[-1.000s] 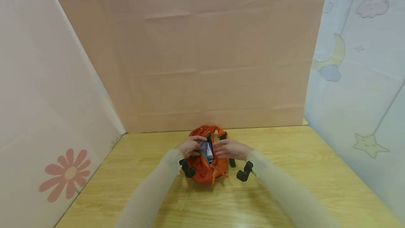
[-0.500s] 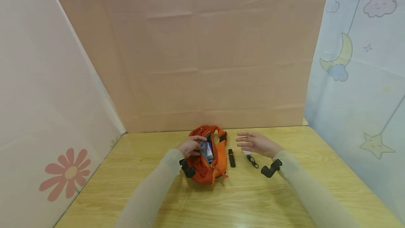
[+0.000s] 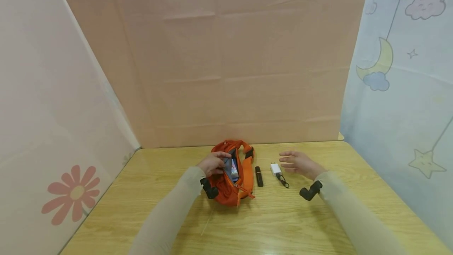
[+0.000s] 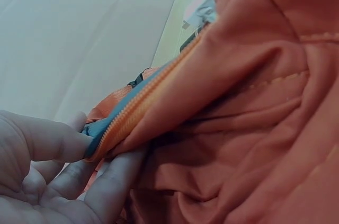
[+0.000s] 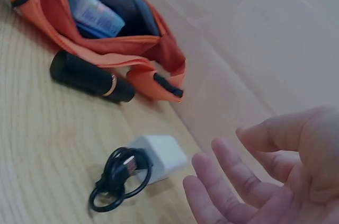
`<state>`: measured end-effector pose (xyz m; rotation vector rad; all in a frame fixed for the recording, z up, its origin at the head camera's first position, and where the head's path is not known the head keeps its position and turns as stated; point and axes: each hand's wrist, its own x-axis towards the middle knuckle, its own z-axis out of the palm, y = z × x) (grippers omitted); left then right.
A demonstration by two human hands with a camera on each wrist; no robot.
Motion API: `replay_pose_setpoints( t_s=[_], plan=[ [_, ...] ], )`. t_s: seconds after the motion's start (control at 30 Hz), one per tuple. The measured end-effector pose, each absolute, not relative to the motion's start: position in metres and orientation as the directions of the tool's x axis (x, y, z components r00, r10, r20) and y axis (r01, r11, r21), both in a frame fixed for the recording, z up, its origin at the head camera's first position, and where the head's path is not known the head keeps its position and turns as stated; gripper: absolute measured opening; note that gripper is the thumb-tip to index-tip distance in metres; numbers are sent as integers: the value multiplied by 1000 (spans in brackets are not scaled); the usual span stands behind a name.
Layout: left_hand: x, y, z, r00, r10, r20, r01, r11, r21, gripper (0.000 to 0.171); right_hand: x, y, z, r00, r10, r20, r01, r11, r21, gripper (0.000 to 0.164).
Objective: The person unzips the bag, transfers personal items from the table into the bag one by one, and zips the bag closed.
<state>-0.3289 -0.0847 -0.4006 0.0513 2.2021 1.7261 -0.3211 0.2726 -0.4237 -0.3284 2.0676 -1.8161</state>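
Observation:
An orange waist bag [image 3: 226, 194] lies on the table with its zipped pocket open. My left hand [image 3: 211, 163] pinches the pocket's zipper edge [image 4: 124, 121] between thumb and fingers. Inside the pocket sits a small pack with a printed label [image 5: 96, 12], over a blue thing partly hidden. To the right of the bag, my right hand [image 3: 300, 164] hovers with loosely extended fingers and holds nothing. Nearest to it is a white charger plug [image 3: 275, 169] with a coiled black cable [image 3: 282, 181]. Between plug and bag lies a black tube with a gold band [image 3: 259, 176].
The wooden table [image 3: 141, 192] ends at a pinkish-brown backdrop [image 3: 226, 70] just behind the bag. Patterned cloth walls stand on the left [image 3: 42, 109] and right [image 3: 403, 121]. The bag's strap buckle [image 3: 249, 152] lies at its far right.
My right hand has moved away from the pocket opening to the right, past the tube and charger, which are now uncovered. The left hand has kept its grip on the bag.

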Motion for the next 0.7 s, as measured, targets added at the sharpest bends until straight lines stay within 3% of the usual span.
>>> replay_pose_setpoints(
  t_s=[0.23,0.5,0.7],
  plan=[
    [-314,-71,-402,-947,215,-238,-183,249,951,43,-320,271,-440,-915,-342,-213,139,228,-964,47],
    [-296,-55,-406,-954,193,-231,-180,250,951,42,-307,272,-437,-902,-367,-227,68,400,-914,55],
    [-290,-48,-408,-956,182,-231,-182,250,951,43,-307,271,-437,-907,-354,-228,35,476,-879,48]
  ],
)
